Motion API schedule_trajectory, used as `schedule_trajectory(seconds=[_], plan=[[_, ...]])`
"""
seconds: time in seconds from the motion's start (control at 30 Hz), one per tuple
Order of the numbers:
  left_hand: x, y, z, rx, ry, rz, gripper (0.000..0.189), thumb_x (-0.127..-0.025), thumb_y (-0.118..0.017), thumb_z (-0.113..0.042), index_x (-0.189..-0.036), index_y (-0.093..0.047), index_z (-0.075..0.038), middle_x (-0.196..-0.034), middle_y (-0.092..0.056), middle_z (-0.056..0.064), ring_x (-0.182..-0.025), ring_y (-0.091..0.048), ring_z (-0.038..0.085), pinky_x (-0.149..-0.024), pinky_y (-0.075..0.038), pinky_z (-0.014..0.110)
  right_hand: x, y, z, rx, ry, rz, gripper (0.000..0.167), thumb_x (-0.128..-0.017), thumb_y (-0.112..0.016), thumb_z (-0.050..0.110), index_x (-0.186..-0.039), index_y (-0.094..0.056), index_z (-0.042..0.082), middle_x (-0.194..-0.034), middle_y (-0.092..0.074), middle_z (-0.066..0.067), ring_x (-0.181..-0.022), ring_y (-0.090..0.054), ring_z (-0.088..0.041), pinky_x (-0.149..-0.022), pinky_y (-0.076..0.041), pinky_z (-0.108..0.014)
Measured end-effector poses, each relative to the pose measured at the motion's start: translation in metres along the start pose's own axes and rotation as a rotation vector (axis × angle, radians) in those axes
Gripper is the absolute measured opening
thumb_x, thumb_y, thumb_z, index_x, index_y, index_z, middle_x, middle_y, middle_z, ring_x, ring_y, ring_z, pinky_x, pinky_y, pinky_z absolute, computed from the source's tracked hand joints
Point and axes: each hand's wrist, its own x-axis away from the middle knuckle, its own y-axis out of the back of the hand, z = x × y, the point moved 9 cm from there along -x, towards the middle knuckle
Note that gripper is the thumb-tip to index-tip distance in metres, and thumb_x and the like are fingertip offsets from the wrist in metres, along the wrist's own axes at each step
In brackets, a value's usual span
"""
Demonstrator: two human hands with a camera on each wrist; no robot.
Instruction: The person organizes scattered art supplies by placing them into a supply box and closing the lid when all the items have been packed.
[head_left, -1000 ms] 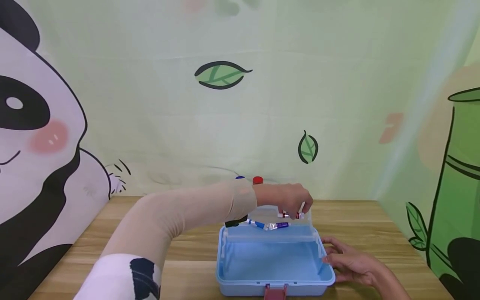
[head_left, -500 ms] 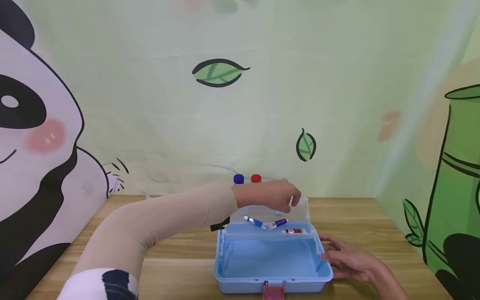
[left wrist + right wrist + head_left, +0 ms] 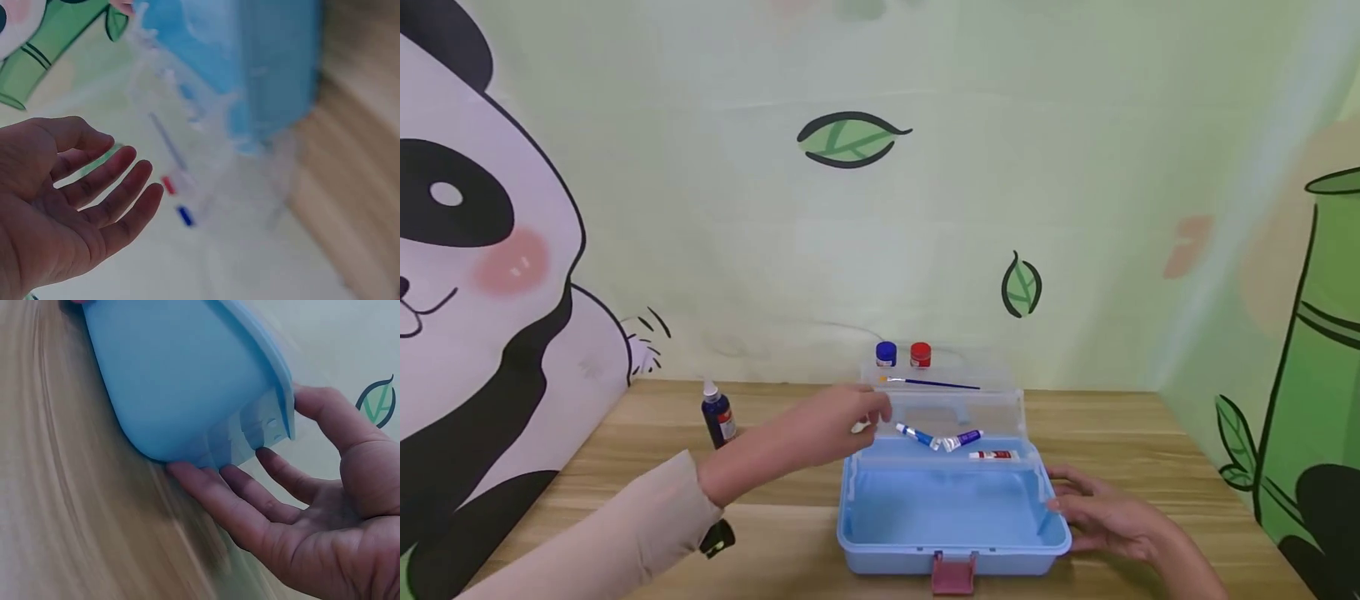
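Observation:
A light-blue plastic box [image 3: 955, 560] with a pink latch [image 3: 953, 575] stands with its translucent lid [image 3: 940, 354] tipped back. My right hand [image 3: 1108, 521] holds the box's right end, thumb at the rim and fingers against the outer wall [image 3: 212, 440]. My left hand [image 3: 835, 425] hovers beside the box's back left corner, fingers loosely bent and nothing in them, as the left wrist view confirms. On the translucent tray [image 3: 917, 461] lie a blue paint tube [image 3: 916, 435], a purple one [image 3: 962, 440] and a red-and-white one [image 3: 995, 456].
Behind the tray, a paintbrush [image 3: 936, 383], a blue-capped jar [image 3: 886, 353] and a red-capped jar [image 3: 921, 354] show at the lid. A dark blue bottle [image 3: 718, 417] with a white nozzle stands at the left on the wooden table [image 3: 775, 542]. A printed cloth [image 3: 760, 250] hangs behind.
The left hand let go of the red-and-white paint tube on the tray, then drew back leftward, uncovering the jars, brush and bottle. The right hand stays at the box.

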Motion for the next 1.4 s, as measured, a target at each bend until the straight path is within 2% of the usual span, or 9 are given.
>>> schedule_trajectory(seconds=[0.17, 0.33, 0.53, 0.63, 0.8, 0.93, 1.1, 1.23, 1.4], plan=[[0.037, -0.01, 0.043, 0.042, 0.057, -0.028, 0.017, -0.097, -0.071, 0.003, -0.111, -0.074, -0.006, -0.103, -0.073, 0.004, -0.095, -0.067, 0.019, -0.083, -0.061, 0.034, 0.003, 0.0, -0.001, -0.003, -0.021, -0.013, 0.087, -0.108, -0.062, 0.018, -0.163, -0.002, -0.013, -0.152, -0.047, -0.033, -0.125, -0.065, -0.037, -0.099, -0.056, -0.062], [0.066, -0.01, 0.073, 0.073, 0.095, -0.061, 0.017, -0.094, -0.071, 0.004, -0.106, -0.072, -0.008, -0.099, -0.071, -0.001, -0.092, -0.066, 0.015, -0.079, -0.059, 0.031, 0.005, 0.0, 0.002, -0.018, -0.027, -0.016, 0.088, -0.108, -0.062, 0.017, -0.163, 0.0, -0.013, -0.148, -0.053, -0.031, -0.124, -0.066, -0.038, -0.1, -0.056, -0.061], [0.096, -0.006, 0.108, 0.082, 0.1, -0.171, 0.016, -0.09, -0.071, 0.008, -0.099, -0.07, -0.005, -0.093, -0.072, 0.002, -0.084, -0.066, 0.014, -0.073, -0.06, 0.033, 0.006, 0.0, 0.005, -0.027, -0.02, -0.011, 0.087, -0.109, -0.06, 0.017, -0.163, 0.001, -0.013, -0.148, -0.053, -0.03, -0.124, -0.066, -0.038, -0.101, -0.055, -0.062], [0.112, -0.006, 0.129, 0.098, 0.143, -0.223, 0.017, -0.088, -0.07, 0.01, -0.096, -0.069, -0.005, -0.09, -0.071, 0.002, -0.08, -0.065, 0.014, -0.069, -0.058, 0.032, 0.005, 0.0, 0.004, -0.039, -0.021, -0.019, 0.087, -0.109, -0.061, 0.018, -0.164, 0.0, -0.012, -0.15, -0.052, -0.031, -0.125, -0.066, -0.038, -0.101, -0.055, -0.062], [0.135, -0.006, 0.161, 0.122, 0.262, -0.254, 0.013, -0.088, -0.068, 0.009, -0.097, -0.069, -0.001, -0.089, -0.071, 0.007, -0.08, -0.066, 0.017, -0.068, -0.057, 0.033, 0.006, 0.0, 0.002, -0.06, -0.026, -0.032, 0.086, -0.108, -0.062, 0.017, -0.164, -0.002, -0.011, -0.149, -0.054, -0.029, -0.124, -0.066, -0.037, -0.1, -0.055, -0.062], [0.149, -0.002, 0.184, 0.157, 0.358, -0.313, 0.015, -0.09, -0.066, 0.008, -0.105, -0.065, 0.007, -0.089, -0.072, 0.013, -0.082, -0.07, 0.025, -0.071, -0.06, 0.04, 0.006, 0.002, 0.0, -0.064, -0.029, -0.044, 0.086, -0.108, -0.062, 0.017, -0.164, -0.002, -0.01, -0.149, -0.053, -0.03, -0.124, -0.066, -0.038, -0.1, -0.055, -0.062], [0.161, 0.001, 0.204, 0.247, 0.494, -0.406, 0.038, -0.096, -0.065, 0.003, -0.129, -0.051, 0.015, -0.106, -0.07, 0.03, -0.094, -0.073, 0.042, -0.078, -0.063, 0.05, 0.005, 0.003, -0.001, -0.069, -0.03, -0.048, 0.087, -0.108, -0.062, 0.017, -0.164, -0.001, -0.01, -0.149, -0.053, -0.03, -0.124, -0.066, -0.038, -0.1, -0.056, -0.062], [0.166, 0.001, 0.215, 0.322, 0.53, -0.499, 0.05, -0.099, -0.067, 0.0, -0.141, -0.044, 0.014, -0.126, -0.063, 0.038, -0.109, -0.07, 0.052, -0.082, -0.064, 0.048, 0.005, 0.002, -0.002, -0.062, -0.026, -0.041, 0.088, -0.108, -0.063, 0.018, -0.164, -0.002, -0.01, -0.148, -0.054, -0.029, -0.124, -0.066, -0.037, -0.1, -0.056, -0.062], [0.162, -0.002, 0.231, 0.408, 0.551, -0.595, 0.059, -0.101, -0.07, -0.004, -0.148, -0.039, 0.012, -0.142, -0.053, 0.039, -0.126, -0.061, 0.055, -0.093, -0.061, 0.05, 0.004, 0.001, -0.001, -0.048, -0.016, -0.032, 0.089, -0.107, -0.062, 0.019, -0.164, -0.001, -0.011, -0.147, -0.055, -0.028, -0.123, -0.066, -0.036, -0.1, -0.056, -0.061]])
